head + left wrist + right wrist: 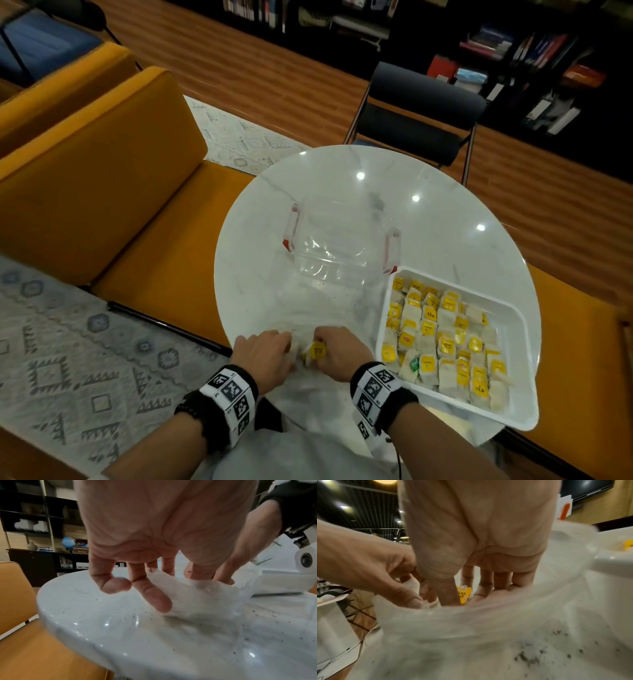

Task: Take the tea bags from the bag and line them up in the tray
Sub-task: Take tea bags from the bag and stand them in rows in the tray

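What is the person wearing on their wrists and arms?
Both forearms are bare. Behind the left hand and the right hand sits a black wrist strap carrying white blocks printed with black square-patterned markers. A thin black cable hangs under the right wrist.

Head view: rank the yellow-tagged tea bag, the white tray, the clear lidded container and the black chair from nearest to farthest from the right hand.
1. Yellow-tagged tea bag: at the right hand, between both hands.
2. White tray: just to that hand's right, on the table's near right.
3. Clear lidded container: farther up, mid-table.
4. Black chair: beyond the table's far edge.
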Action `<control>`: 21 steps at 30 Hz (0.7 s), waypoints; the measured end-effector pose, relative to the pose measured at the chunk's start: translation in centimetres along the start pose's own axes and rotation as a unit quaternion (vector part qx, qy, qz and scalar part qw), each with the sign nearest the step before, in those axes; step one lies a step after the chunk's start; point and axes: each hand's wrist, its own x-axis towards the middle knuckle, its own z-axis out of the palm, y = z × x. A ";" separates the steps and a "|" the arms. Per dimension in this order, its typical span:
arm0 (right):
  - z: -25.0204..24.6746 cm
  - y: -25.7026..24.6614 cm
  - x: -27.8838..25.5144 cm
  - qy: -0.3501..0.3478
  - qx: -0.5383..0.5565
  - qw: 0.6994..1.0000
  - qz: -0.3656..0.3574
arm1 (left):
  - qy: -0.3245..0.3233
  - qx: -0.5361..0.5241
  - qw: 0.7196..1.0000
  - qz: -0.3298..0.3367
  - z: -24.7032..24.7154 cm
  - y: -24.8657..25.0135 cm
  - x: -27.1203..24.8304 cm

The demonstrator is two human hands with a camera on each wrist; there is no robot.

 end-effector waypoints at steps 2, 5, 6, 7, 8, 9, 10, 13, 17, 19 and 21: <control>-0.4 0.2 0.4 0.025 0.008 1.000 0.013 | -0.016 0.031 0.999 -0.012 -0.4 -0.2 0.1; -0.9 0.6 0.6 0.067 0.035 0.997 0.025 | -0.034 0.052 0.997 -0.034 -1.0 -0.3 0.4; -1.0 0.6 0.7 0.079 0.047 0.995 0.033 | -0.036 0.047 0.997 -0.041 -1.2 -0.3 0.5; -1.2 0.7 0.7 0.092 0.070 0.992 0.042 | -0.033 0.042 0.997 -0.047 -1.4 -0.1 0.5; -1.3 0.8 0.7 0.102 0.100 0.988 0.054 | -0.028 0.037 0.998 -0.054 -1.5 0.2 0.5; -1.4 0.8 0.7 0.107 0.132 0.983 0.064 | -0.018 0.031 0.998 -0.060 -1.7 0.4 0.5; -1.5 0.8 0.7 0.110 0.162 0.978 0.071 | -0.008 0.028 0.998 -0.063 -1.8 0.7 0.6; -2.1 0.8 0.4 0.129 0.202 0.968 0.071 | -0.002 0.022 0.998 -0.063 -1.4 1.3 1.1; -3.3 1.1 0.1 0.149 0.199 0.966 0.065 | -0.008 0.054 0.997 -0.060 -0.3 1.5 1.7; -3.6 1.3 0.1 0.153 0.198 0.966 0.069 | -0.005 0.072 0.996 -0.050 -0.2 1.5 1.7; -3.8 1.5 0.0 0.149 0.196 0.966 0.072 | 0.014 0.048 0.998 -0.042 -0.5 1.3 1.4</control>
